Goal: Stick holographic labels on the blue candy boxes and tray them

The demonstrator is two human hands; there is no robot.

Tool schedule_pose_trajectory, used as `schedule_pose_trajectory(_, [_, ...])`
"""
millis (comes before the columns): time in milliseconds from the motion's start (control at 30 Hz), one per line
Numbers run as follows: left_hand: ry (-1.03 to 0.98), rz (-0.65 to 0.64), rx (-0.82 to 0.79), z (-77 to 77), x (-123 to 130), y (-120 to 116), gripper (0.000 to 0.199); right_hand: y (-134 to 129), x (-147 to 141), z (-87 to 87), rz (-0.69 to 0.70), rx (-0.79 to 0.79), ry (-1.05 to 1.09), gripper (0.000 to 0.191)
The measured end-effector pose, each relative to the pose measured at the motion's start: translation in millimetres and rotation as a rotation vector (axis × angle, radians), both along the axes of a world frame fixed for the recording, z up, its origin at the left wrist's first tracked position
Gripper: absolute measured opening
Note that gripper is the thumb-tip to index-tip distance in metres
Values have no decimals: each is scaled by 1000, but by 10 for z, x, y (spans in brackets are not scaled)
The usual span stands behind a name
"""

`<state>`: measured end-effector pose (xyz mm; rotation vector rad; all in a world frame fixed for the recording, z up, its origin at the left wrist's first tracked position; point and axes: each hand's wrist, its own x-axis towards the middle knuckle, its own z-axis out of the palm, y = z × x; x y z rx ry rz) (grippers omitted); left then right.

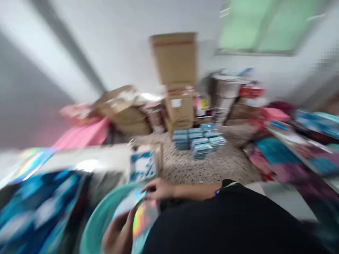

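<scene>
**Where are my hands?**

Your left hand (118,234), low on the left beside the teal plastic basin (99,220), is closed around the lower part of a holographic foil sheet (144,220). The sheet sits over the basin's right side. Your right hand (159,188) reaches across from the right and rests its fingers on the sheet's top edge, but the blur hides whether it is gripping.

**What's around the basin's edge?**

The rim curves close to both hands, and your black shirt (225,225) fills the lower right of your view. Beyond the basin, a patch of speckled stone floor (182,173) offers the most open room.

**And the rest, left to right?**

Left of the basin lies a blue printed sheet (37,208). Farther out from the basin are a rainbow foil strip (31,164), a white board (87,158) and pink sheets (82,135). A cardboard tray (144,162) holding a blue-and-white packet (143,165) stands just past the basin. Farther back are stacks of blue packets (198,141) and piled cardboard boxes (177,109). Right of the basin, teal and magenta sheets (275,151) spread across the floor.

**Anything hard to see?**

The frame is heavily blurred. Your shirt cuts off the bottom right, the frame edge cuts off your left hand, and the printing on everything is unreadable.
</scene>
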<state>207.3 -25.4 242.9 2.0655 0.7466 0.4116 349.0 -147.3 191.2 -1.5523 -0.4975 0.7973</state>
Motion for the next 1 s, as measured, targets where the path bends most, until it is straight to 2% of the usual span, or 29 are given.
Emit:
schedule_pose_trajectory(67, [19,186,-104,-61,-511,-19,39,165,-325,53,200,13,48,30])
schedule_pose_trajectory(167, [-57,411,-73,-24,-1172,-38,32,495,-727,22,484,32,211,35])
schedule_pose_trajectory(267, [15,598,68,225,-1741,-48,26,932,-1175,45,728,141,310,33])
schedule_pose_trajectory(400, [89,863,266,654,-2407,-66,24,1480,-1895,351,1037,265,315,32])
schedule_pose_trajectory(467, [66,978,310,776,-2700,-14,26,1729,-2249,528,1102,352,286,31])
schedule_pose_trajectory(533, [18,1078,295,812,-2947,99,25,1953,-2564,653,1127,421,301,33])
schedule_pose_trajectory(600, [-23,1167,264,783,-3133,244,26,2131,-2815,708,1132,440,353,39])
schedule_pose_trajectory(700, [-24,1234,235,688,-3283,436,45,2289,-3038,670,1125,401,388,39])
schedule_pose_trajectory(800, [31,1230,176,595,-3325,536,52,2348,-3097,558,1124,340,409,38])
schedule_pose_trajectory(933, [71,1204,138,515,-3352,563,56,2360,-3075,425,1137,258,521,48])
schedule_pose_trajectory(1000, [74,1201,146,485,-3371,565,58,2357,-3071,377,1157,169,618,53])
